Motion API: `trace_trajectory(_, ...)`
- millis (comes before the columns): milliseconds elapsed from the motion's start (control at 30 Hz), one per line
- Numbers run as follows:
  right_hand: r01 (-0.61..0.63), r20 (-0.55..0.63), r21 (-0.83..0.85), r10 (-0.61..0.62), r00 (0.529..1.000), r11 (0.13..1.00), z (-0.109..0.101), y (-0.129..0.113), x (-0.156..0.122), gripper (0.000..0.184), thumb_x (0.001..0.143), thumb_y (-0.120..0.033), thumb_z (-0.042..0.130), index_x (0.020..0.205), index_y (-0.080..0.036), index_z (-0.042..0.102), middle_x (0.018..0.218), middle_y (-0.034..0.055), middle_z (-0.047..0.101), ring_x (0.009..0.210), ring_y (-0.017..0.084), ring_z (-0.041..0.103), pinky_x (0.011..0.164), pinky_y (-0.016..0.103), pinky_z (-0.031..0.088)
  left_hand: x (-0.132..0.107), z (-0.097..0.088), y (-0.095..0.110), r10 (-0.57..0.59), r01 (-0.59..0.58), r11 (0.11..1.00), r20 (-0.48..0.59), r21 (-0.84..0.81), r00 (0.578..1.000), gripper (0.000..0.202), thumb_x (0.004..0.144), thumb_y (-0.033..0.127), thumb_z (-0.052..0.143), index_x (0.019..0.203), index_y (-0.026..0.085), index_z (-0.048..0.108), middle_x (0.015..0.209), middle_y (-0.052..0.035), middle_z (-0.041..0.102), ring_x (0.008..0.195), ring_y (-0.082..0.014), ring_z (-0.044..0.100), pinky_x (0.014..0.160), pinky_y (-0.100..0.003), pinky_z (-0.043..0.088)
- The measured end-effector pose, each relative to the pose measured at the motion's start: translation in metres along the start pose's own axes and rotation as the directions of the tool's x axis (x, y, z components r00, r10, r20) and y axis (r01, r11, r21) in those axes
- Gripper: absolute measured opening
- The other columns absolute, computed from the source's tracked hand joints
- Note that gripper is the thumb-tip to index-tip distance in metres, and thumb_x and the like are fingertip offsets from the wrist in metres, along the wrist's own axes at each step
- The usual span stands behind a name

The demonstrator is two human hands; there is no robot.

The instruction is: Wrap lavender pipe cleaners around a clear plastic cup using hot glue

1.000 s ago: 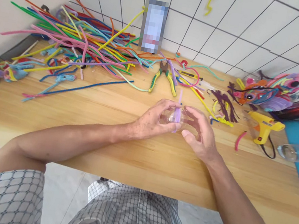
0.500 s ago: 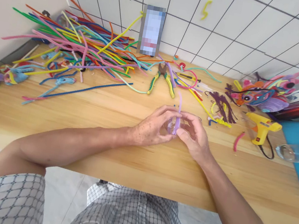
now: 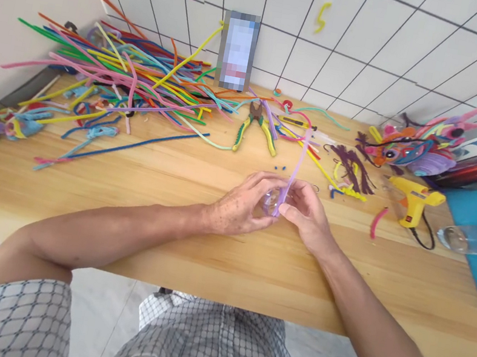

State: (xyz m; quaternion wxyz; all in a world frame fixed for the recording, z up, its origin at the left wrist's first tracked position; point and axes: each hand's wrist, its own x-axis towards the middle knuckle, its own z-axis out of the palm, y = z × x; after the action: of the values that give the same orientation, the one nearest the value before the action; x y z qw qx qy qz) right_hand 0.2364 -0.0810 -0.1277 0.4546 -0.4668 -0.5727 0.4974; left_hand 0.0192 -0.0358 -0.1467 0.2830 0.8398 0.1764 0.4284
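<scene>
Here is the clear, round plastic piece (image 3: 270,202), cupped between both hands just above the middle of the wooden table, a light purple fuzzy stem (image 3: 299,160) banded around its right side. The left hand (image 3: 241,200) curls about it, fingers over the far side, thumb hidden or nearly so at the near edge. The right hand (image 3: 309,215) has closed in: a second ago its thumb and fingers stand apart from the piece, and now the thumb presses the purple stem at the near right edge, the fingers bent behind; their tips I cannot make out. And look at the stem's loose end: short and straight earlier, it now runs longer, leaning far and right.

Just beyond the hands, two tiny blue bits (image 3: 280,167) show on the wooden table (image 3: 152,249). Farther on, yellow-and-green-handled metal pliers (image 3: 255,120) lie spread open. Far left, there's a heap of multicoloured fuzzy stems (image 3: 132,73); to the right, dark purple twisted strands (image 3: 357,169), then a yellow plastic glue gun (image 3: 414,203) with a curved pink fuzzy piece (image 3: 377,223) just left of it.
</scene>
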Motion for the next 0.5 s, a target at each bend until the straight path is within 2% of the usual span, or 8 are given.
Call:
trace_trajectory(167,0.001,-0.015,0.008,-0.001,1.000,1.000,0.0033,-0.0018,-0.0003,0.056,0.083,-0.058,0.093,0.125,-0.031,0.067,0.134,0.0068,0.074,0.129,0.029,0.071,0.114,0.048,0.057,-0.0033,0.0013,-0.0083,-0.061,0.061,0.998,-0.009,-0.028,0.998,0.081,0.092,0.031,0.084,0.161,0.022,0.043,0.154,-0.0201,0.060,0.151,-0.0364,0.057,0.125,-0.057,0.053)
trace_trajectory(300,0.006,-0.024,-0.013,-0.007,1.000,1.000,0.0036,-0.0013,-0.0007,0.057,0.082,-0.059,0.093,0.125,-0.031,0.066,0.132,0.0065,0.074,0.129,0.029,0.071,0.115,0.049,0.056,-0.0040,-0.0006,-0.0089,-0.082,0.086,0.993,0.055,-0.083,0.995,0.077,0.097,0.034,0.081,0.163,0.023,0.043,0.157,-0.0200,0.061,0.149,-0.0347,0.061,0.126,-0.054,0.054)
trace_trajectory(500,0.014,-0.028,-0.021,-0.015,1.000,1.000,0.0055,-0.0013,-0.0017,0.058,0.083,-0.061,0.090,0.126,-0.031,0.065,0.134,0.0072,0.074,0.128,0.029,0.072,0.115,0.050,0.056,-0.0036,-0.0009,-0.0039,-0.100,0.105,0.984,0.039,-0.141,0.994,0.070,0.100,0.034,0.079,0.161,0.024,0.047,0.156,-0.0184,0.063,0.148,-0.0326,0.063,0.126,-0.052,0.054)
